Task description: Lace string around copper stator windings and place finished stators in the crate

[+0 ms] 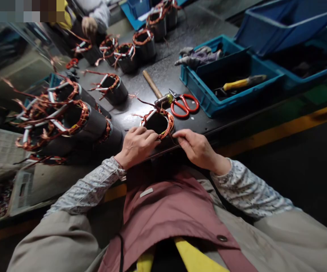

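A motor stator [169,122] with copper windings stands upright at the bench's near edge, a long lead reaching to its upper left. My left hand [138,145] is closed on the stator's near-left rim, its fingers curled over the windings. At the right side of the same stator, my right hand [196,148] pinches what looks like a thin string by the winding. The fingertips partly hide it. Just beyond lie red-handled scissors [184,105] and a wooden-handled hammer [152,84].
Stacked stators [87,117] crowd the left, and one stator [116,90] stands alone. Farther back, several more stators [145,45] stand near another person's hand [90,28]. A blue bin [203,98] at right holds a yellow-handled tool [237,84] and gloves [200,56].
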Available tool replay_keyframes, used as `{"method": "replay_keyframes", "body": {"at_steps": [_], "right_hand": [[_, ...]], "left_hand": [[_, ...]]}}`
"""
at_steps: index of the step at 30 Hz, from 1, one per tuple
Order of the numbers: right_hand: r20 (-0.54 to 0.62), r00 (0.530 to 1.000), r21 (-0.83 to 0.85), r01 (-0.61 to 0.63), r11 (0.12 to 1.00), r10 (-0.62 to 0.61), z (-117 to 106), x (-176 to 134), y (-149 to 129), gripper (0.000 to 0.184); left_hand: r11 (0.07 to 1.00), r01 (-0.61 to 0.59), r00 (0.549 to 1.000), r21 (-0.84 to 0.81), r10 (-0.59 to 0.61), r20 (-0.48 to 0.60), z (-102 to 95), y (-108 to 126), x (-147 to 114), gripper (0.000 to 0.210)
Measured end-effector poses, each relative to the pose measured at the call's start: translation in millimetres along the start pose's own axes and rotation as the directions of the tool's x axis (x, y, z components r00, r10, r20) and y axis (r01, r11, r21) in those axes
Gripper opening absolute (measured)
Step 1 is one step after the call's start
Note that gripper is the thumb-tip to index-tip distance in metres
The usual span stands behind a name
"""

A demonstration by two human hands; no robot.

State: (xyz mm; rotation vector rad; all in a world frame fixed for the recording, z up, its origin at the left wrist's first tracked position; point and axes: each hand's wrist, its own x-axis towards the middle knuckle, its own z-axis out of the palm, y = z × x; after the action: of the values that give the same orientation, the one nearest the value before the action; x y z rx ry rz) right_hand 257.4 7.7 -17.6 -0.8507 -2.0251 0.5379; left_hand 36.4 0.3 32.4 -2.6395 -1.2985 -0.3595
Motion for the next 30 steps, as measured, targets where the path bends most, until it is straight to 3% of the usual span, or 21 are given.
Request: {"method": "replay_keyframes", "body": {"at_steps": [2, 7, 11, 15, 24, 27, 30], "right_hand": [[-0.075, 0.996, 0.000, -0.054, 0.999, 0.054, 2.0, -10.9, -10.9, 0.020], [-0.135, 0.977, -0.080, -0.176, 0.981, 0.164, 19.6, -26.7, -27.4, 0.019], [-0.151, 0.961, -0.207, -0.258, 0.944, 0.230, 32.9, -27.4, -32.5, 0.028], [-0.165, 0.944, -0.231, -0.317, 0.920, 0.284, 37.1, -24.8, -33.9, 0.028], [-0.138, 0.889, -0.076, -0.449, 0.891, 0.436, 45.9, -6.4, -31.6, 0.021], [-0.108, 0.852, 0.111, -0.502, 0.858, 0.512, 45.3, 3.2, -32.6, 0.018], [-0.062, 0.814, 0.320, -0.532, 0.784, 0.578, 42.8, 7.0, -33.3, 0.020]], "left_hand": [[0.997, 0.003, 0.999, -0.077, -0.005, -0.034, 4.2, -4.2, 1.8, 0.022], [0.947, -0.088, 0.996, -0.309, 0.078, -0.044, 13.7, -23.5, 5.1, 0.017], [0.952, -0.034, 0.999, -0.303, 0.022, -0.044, 16.2, -22.0, 4.3, 0.018], [0.962, 0.035, 0.997, -0.269, -0.051, -0.053, 17.5, -12.9, 2.0, 0.018], [0.962, 0.000, 0.998, -0.273, 0.017, 0.061, 6.0, -8.7, 1.4, 0.032], [0.926, -0.008, 1.000, -0.377, 0.016, 0.017, -4.3, -8.3, 6.1, 0.031], [0.938, -0.038, 0.999, -0.345, 0.045, 0.011, -15.0, -6.3, 15.0, 0.023]]}}
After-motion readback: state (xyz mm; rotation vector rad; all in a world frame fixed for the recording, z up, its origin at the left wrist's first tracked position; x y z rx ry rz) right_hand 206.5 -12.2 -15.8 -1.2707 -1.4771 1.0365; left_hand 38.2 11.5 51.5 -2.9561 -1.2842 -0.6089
